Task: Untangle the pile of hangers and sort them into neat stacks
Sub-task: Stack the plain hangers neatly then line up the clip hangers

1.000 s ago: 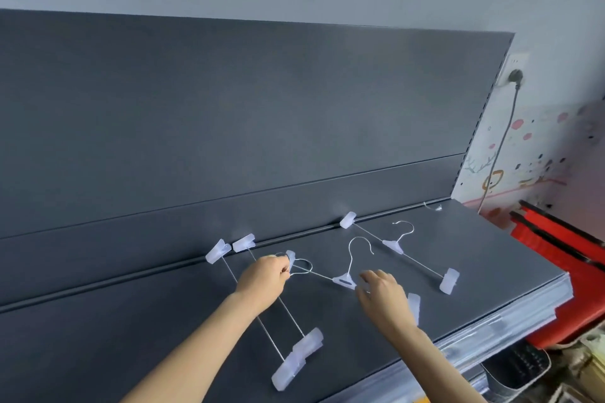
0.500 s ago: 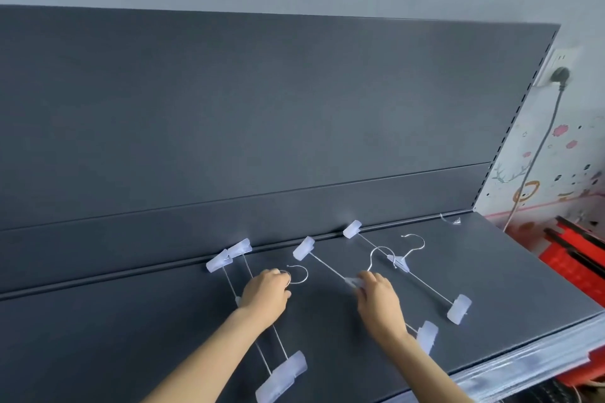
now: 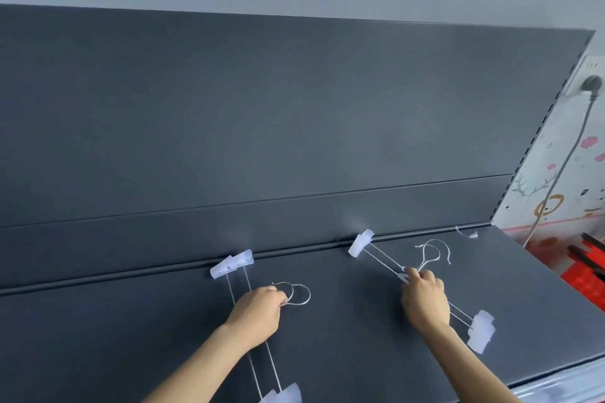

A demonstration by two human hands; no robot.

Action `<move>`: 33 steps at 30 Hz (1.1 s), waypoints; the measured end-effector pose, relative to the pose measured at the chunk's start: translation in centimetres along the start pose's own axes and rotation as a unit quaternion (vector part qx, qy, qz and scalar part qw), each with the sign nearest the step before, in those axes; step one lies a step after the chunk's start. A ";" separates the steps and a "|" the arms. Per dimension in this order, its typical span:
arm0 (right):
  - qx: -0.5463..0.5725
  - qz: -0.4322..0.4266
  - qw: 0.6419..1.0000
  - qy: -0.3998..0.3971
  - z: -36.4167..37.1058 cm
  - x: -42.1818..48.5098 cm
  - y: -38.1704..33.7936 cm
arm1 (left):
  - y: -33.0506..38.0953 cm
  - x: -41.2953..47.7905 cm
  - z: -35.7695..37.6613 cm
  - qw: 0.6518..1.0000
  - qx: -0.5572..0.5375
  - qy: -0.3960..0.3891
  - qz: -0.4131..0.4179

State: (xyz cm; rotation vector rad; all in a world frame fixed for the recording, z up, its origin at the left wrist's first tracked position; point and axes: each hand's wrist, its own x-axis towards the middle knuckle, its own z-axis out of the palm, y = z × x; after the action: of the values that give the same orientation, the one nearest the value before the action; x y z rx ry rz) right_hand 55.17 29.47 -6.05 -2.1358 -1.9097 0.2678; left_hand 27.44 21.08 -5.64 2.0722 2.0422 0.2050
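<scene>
Two pairs of clear clip hangers with thin wire hooks lie on a dark grey shelf (image 3: 343,321). The left pair (image 3: 235,267) runs from the back groove toward me, its bars side by side. My left hand (image 3: 258,311) grips that pair at the middle, where both hooks curl out to the right. The right pair (image 3: 360,242) lies slanted, clips stacked at both ends. My right hand (image 3: 425,299) pinches it at the centre, just below its two hooks.
A tall dark back panel (image 3: 294,124) rises behind the shelf. A small clear plastic scrap (image 3: 468,233) lies at the back right corner. Past the shelf's right end stand a red crate (image 3: 586,281) and a wall socket with a plugged cable (image 3: 591,85).
My right hand slid the loose middle hanger right onto the far-right one, making a stacked pair. My left hand kept hold of the left pair. The camera view shifted left and up.
</scene>
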 end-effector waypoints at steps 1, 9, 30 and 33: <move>0.013 -0.001 1.000 -0.004 0.2 -0.2 -0.1 | -0.3 -0.2 0.0 1.000 0.007 0.000 -0.008; -0.043 -0.067 0.997 -0.008 0.8 -2.6 -1.1 | -3.1 -3.8 -0.2 0.994 0.066 0.087 0.023; 0.067 -0.360 0.925 -0.104 7.1 -17.8 -23.3 | -20.8 -18.5 -7.8 0.965 -0.023 0.140 -0.222; 0.070 -0.360 0.926 -0.092 9.1 -21.2 -27.9 | -25.3 -21.6 -9.0 0.965 -0.010 0.132 -0.225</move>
State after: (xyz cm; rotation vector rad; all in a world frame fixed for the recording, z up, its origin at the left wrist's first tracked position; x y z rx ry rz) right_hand 23.58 11.87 -6.68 -1.2275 -2.5324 0.4380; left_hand 0.21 0.25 -2.17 1.5765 2.5893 0.4364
